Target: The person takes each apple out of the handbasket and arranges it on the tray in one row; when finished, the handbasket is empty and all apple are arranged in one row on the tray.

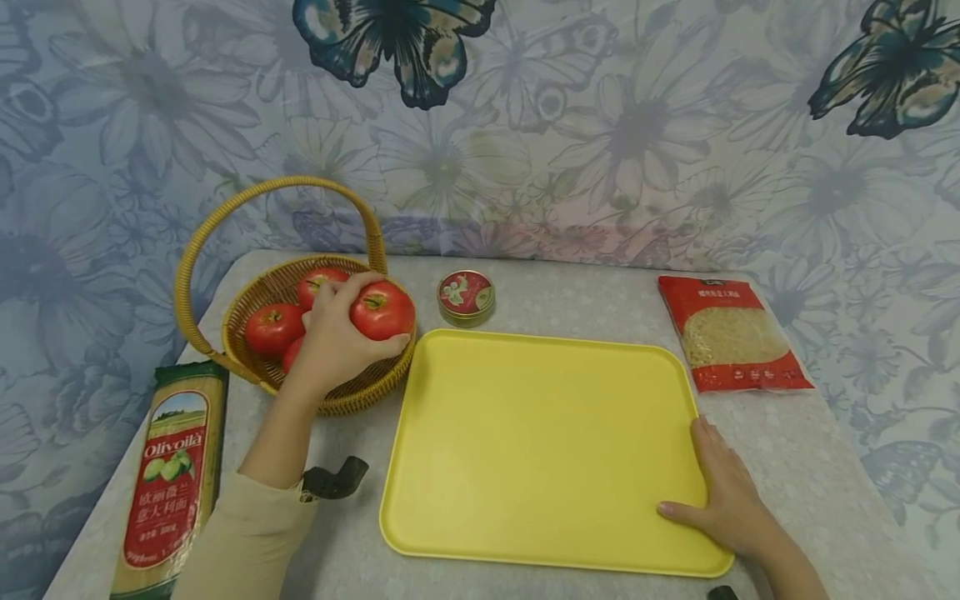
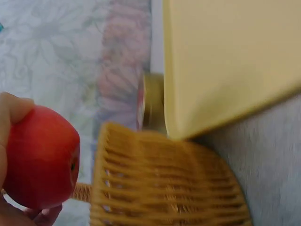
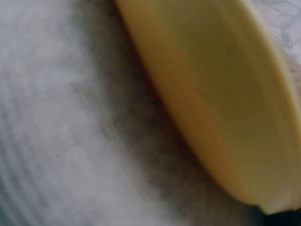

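Observation:
My left hand [image 1: 335, 333] holds a red apple [image 1: 382, 310] over the right side of a yellow wicker basket [image 1: 363, 398], thumb and fingers around it. The left wrist view shows that apple [image 2: 42, 157] up close, beside the basket's woven wall [image 2: 164, 183]. Several more red apples [image 1: 274, 329] lie in the basket, partly hidden by the hand. At the right edge of a yellow tray [image 1: 547, 450], my right hand [image 1: 723, 492] rests with fingers extended along the outer rim and the thumb over the tray. In the right wrist view the tray's rim [image 3: 188, 122] is blurred.
A round red-lidded tin [image 1: 467, 297] stands behind the tray. The red pasta bag [image 1: 735, 333] lies at the back right. At the left lies a long spaghetti pack [image 1: 171, 483]. The basket's tall handle [image 1: 281, 185] arches up behind my left hand. A patterned cloth [image 1: 600, 167] hangs behind the table.

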`<state>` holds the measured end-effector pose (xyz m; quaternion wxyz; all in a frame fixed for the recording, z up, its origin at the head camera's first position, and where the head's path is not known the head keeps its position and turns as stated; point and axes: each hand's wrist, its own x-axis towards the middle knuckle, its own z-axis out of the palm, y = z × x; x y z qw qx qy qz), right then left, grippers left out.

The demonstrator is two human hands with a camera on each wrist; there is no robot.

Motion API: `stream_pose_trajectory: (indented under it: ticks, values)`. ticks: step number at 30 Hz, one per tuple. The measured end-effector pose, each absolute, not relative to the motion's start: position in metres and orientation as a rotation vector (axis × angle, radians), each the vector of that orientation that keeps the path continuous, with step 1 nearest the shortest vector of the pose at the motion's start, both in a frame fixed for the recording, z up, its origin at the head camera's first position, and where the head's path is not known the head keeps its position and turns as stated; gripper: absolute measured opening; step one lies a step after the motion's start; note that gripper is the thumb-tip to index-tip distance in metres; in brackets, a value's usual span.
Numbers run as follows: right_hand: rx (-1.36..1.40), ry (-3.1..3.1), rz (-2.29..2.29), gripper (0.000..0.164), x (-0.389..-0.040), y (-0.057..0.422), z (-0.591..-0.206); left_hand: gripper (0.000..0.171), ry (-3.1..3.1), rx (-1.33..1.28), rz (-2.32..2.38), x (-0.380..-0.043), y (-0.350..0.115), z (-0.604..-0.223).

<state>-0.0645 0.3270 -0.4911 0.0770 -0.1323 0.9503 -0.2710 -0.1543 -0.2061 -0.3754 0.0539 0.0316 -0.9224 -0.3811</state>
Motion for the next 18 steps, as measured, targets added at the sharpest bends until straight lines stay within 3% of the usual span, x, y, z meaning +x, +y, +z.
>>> stream_pose_trajectory:
  ticks: [11,18]
  values:
    - [-0.400,2.840,-0.826,0.123,-0.063,0.327,-0.492,0.082,-2.689,-0.087,-1.393,-0.125,-0.172,-0.376]
    - [-0.417,2.851,-0.829,0.123,-0.063,0.325,-0.491,0.082,-2.669,-0.153,-1.558,-0.100,-0.142,-0.399]
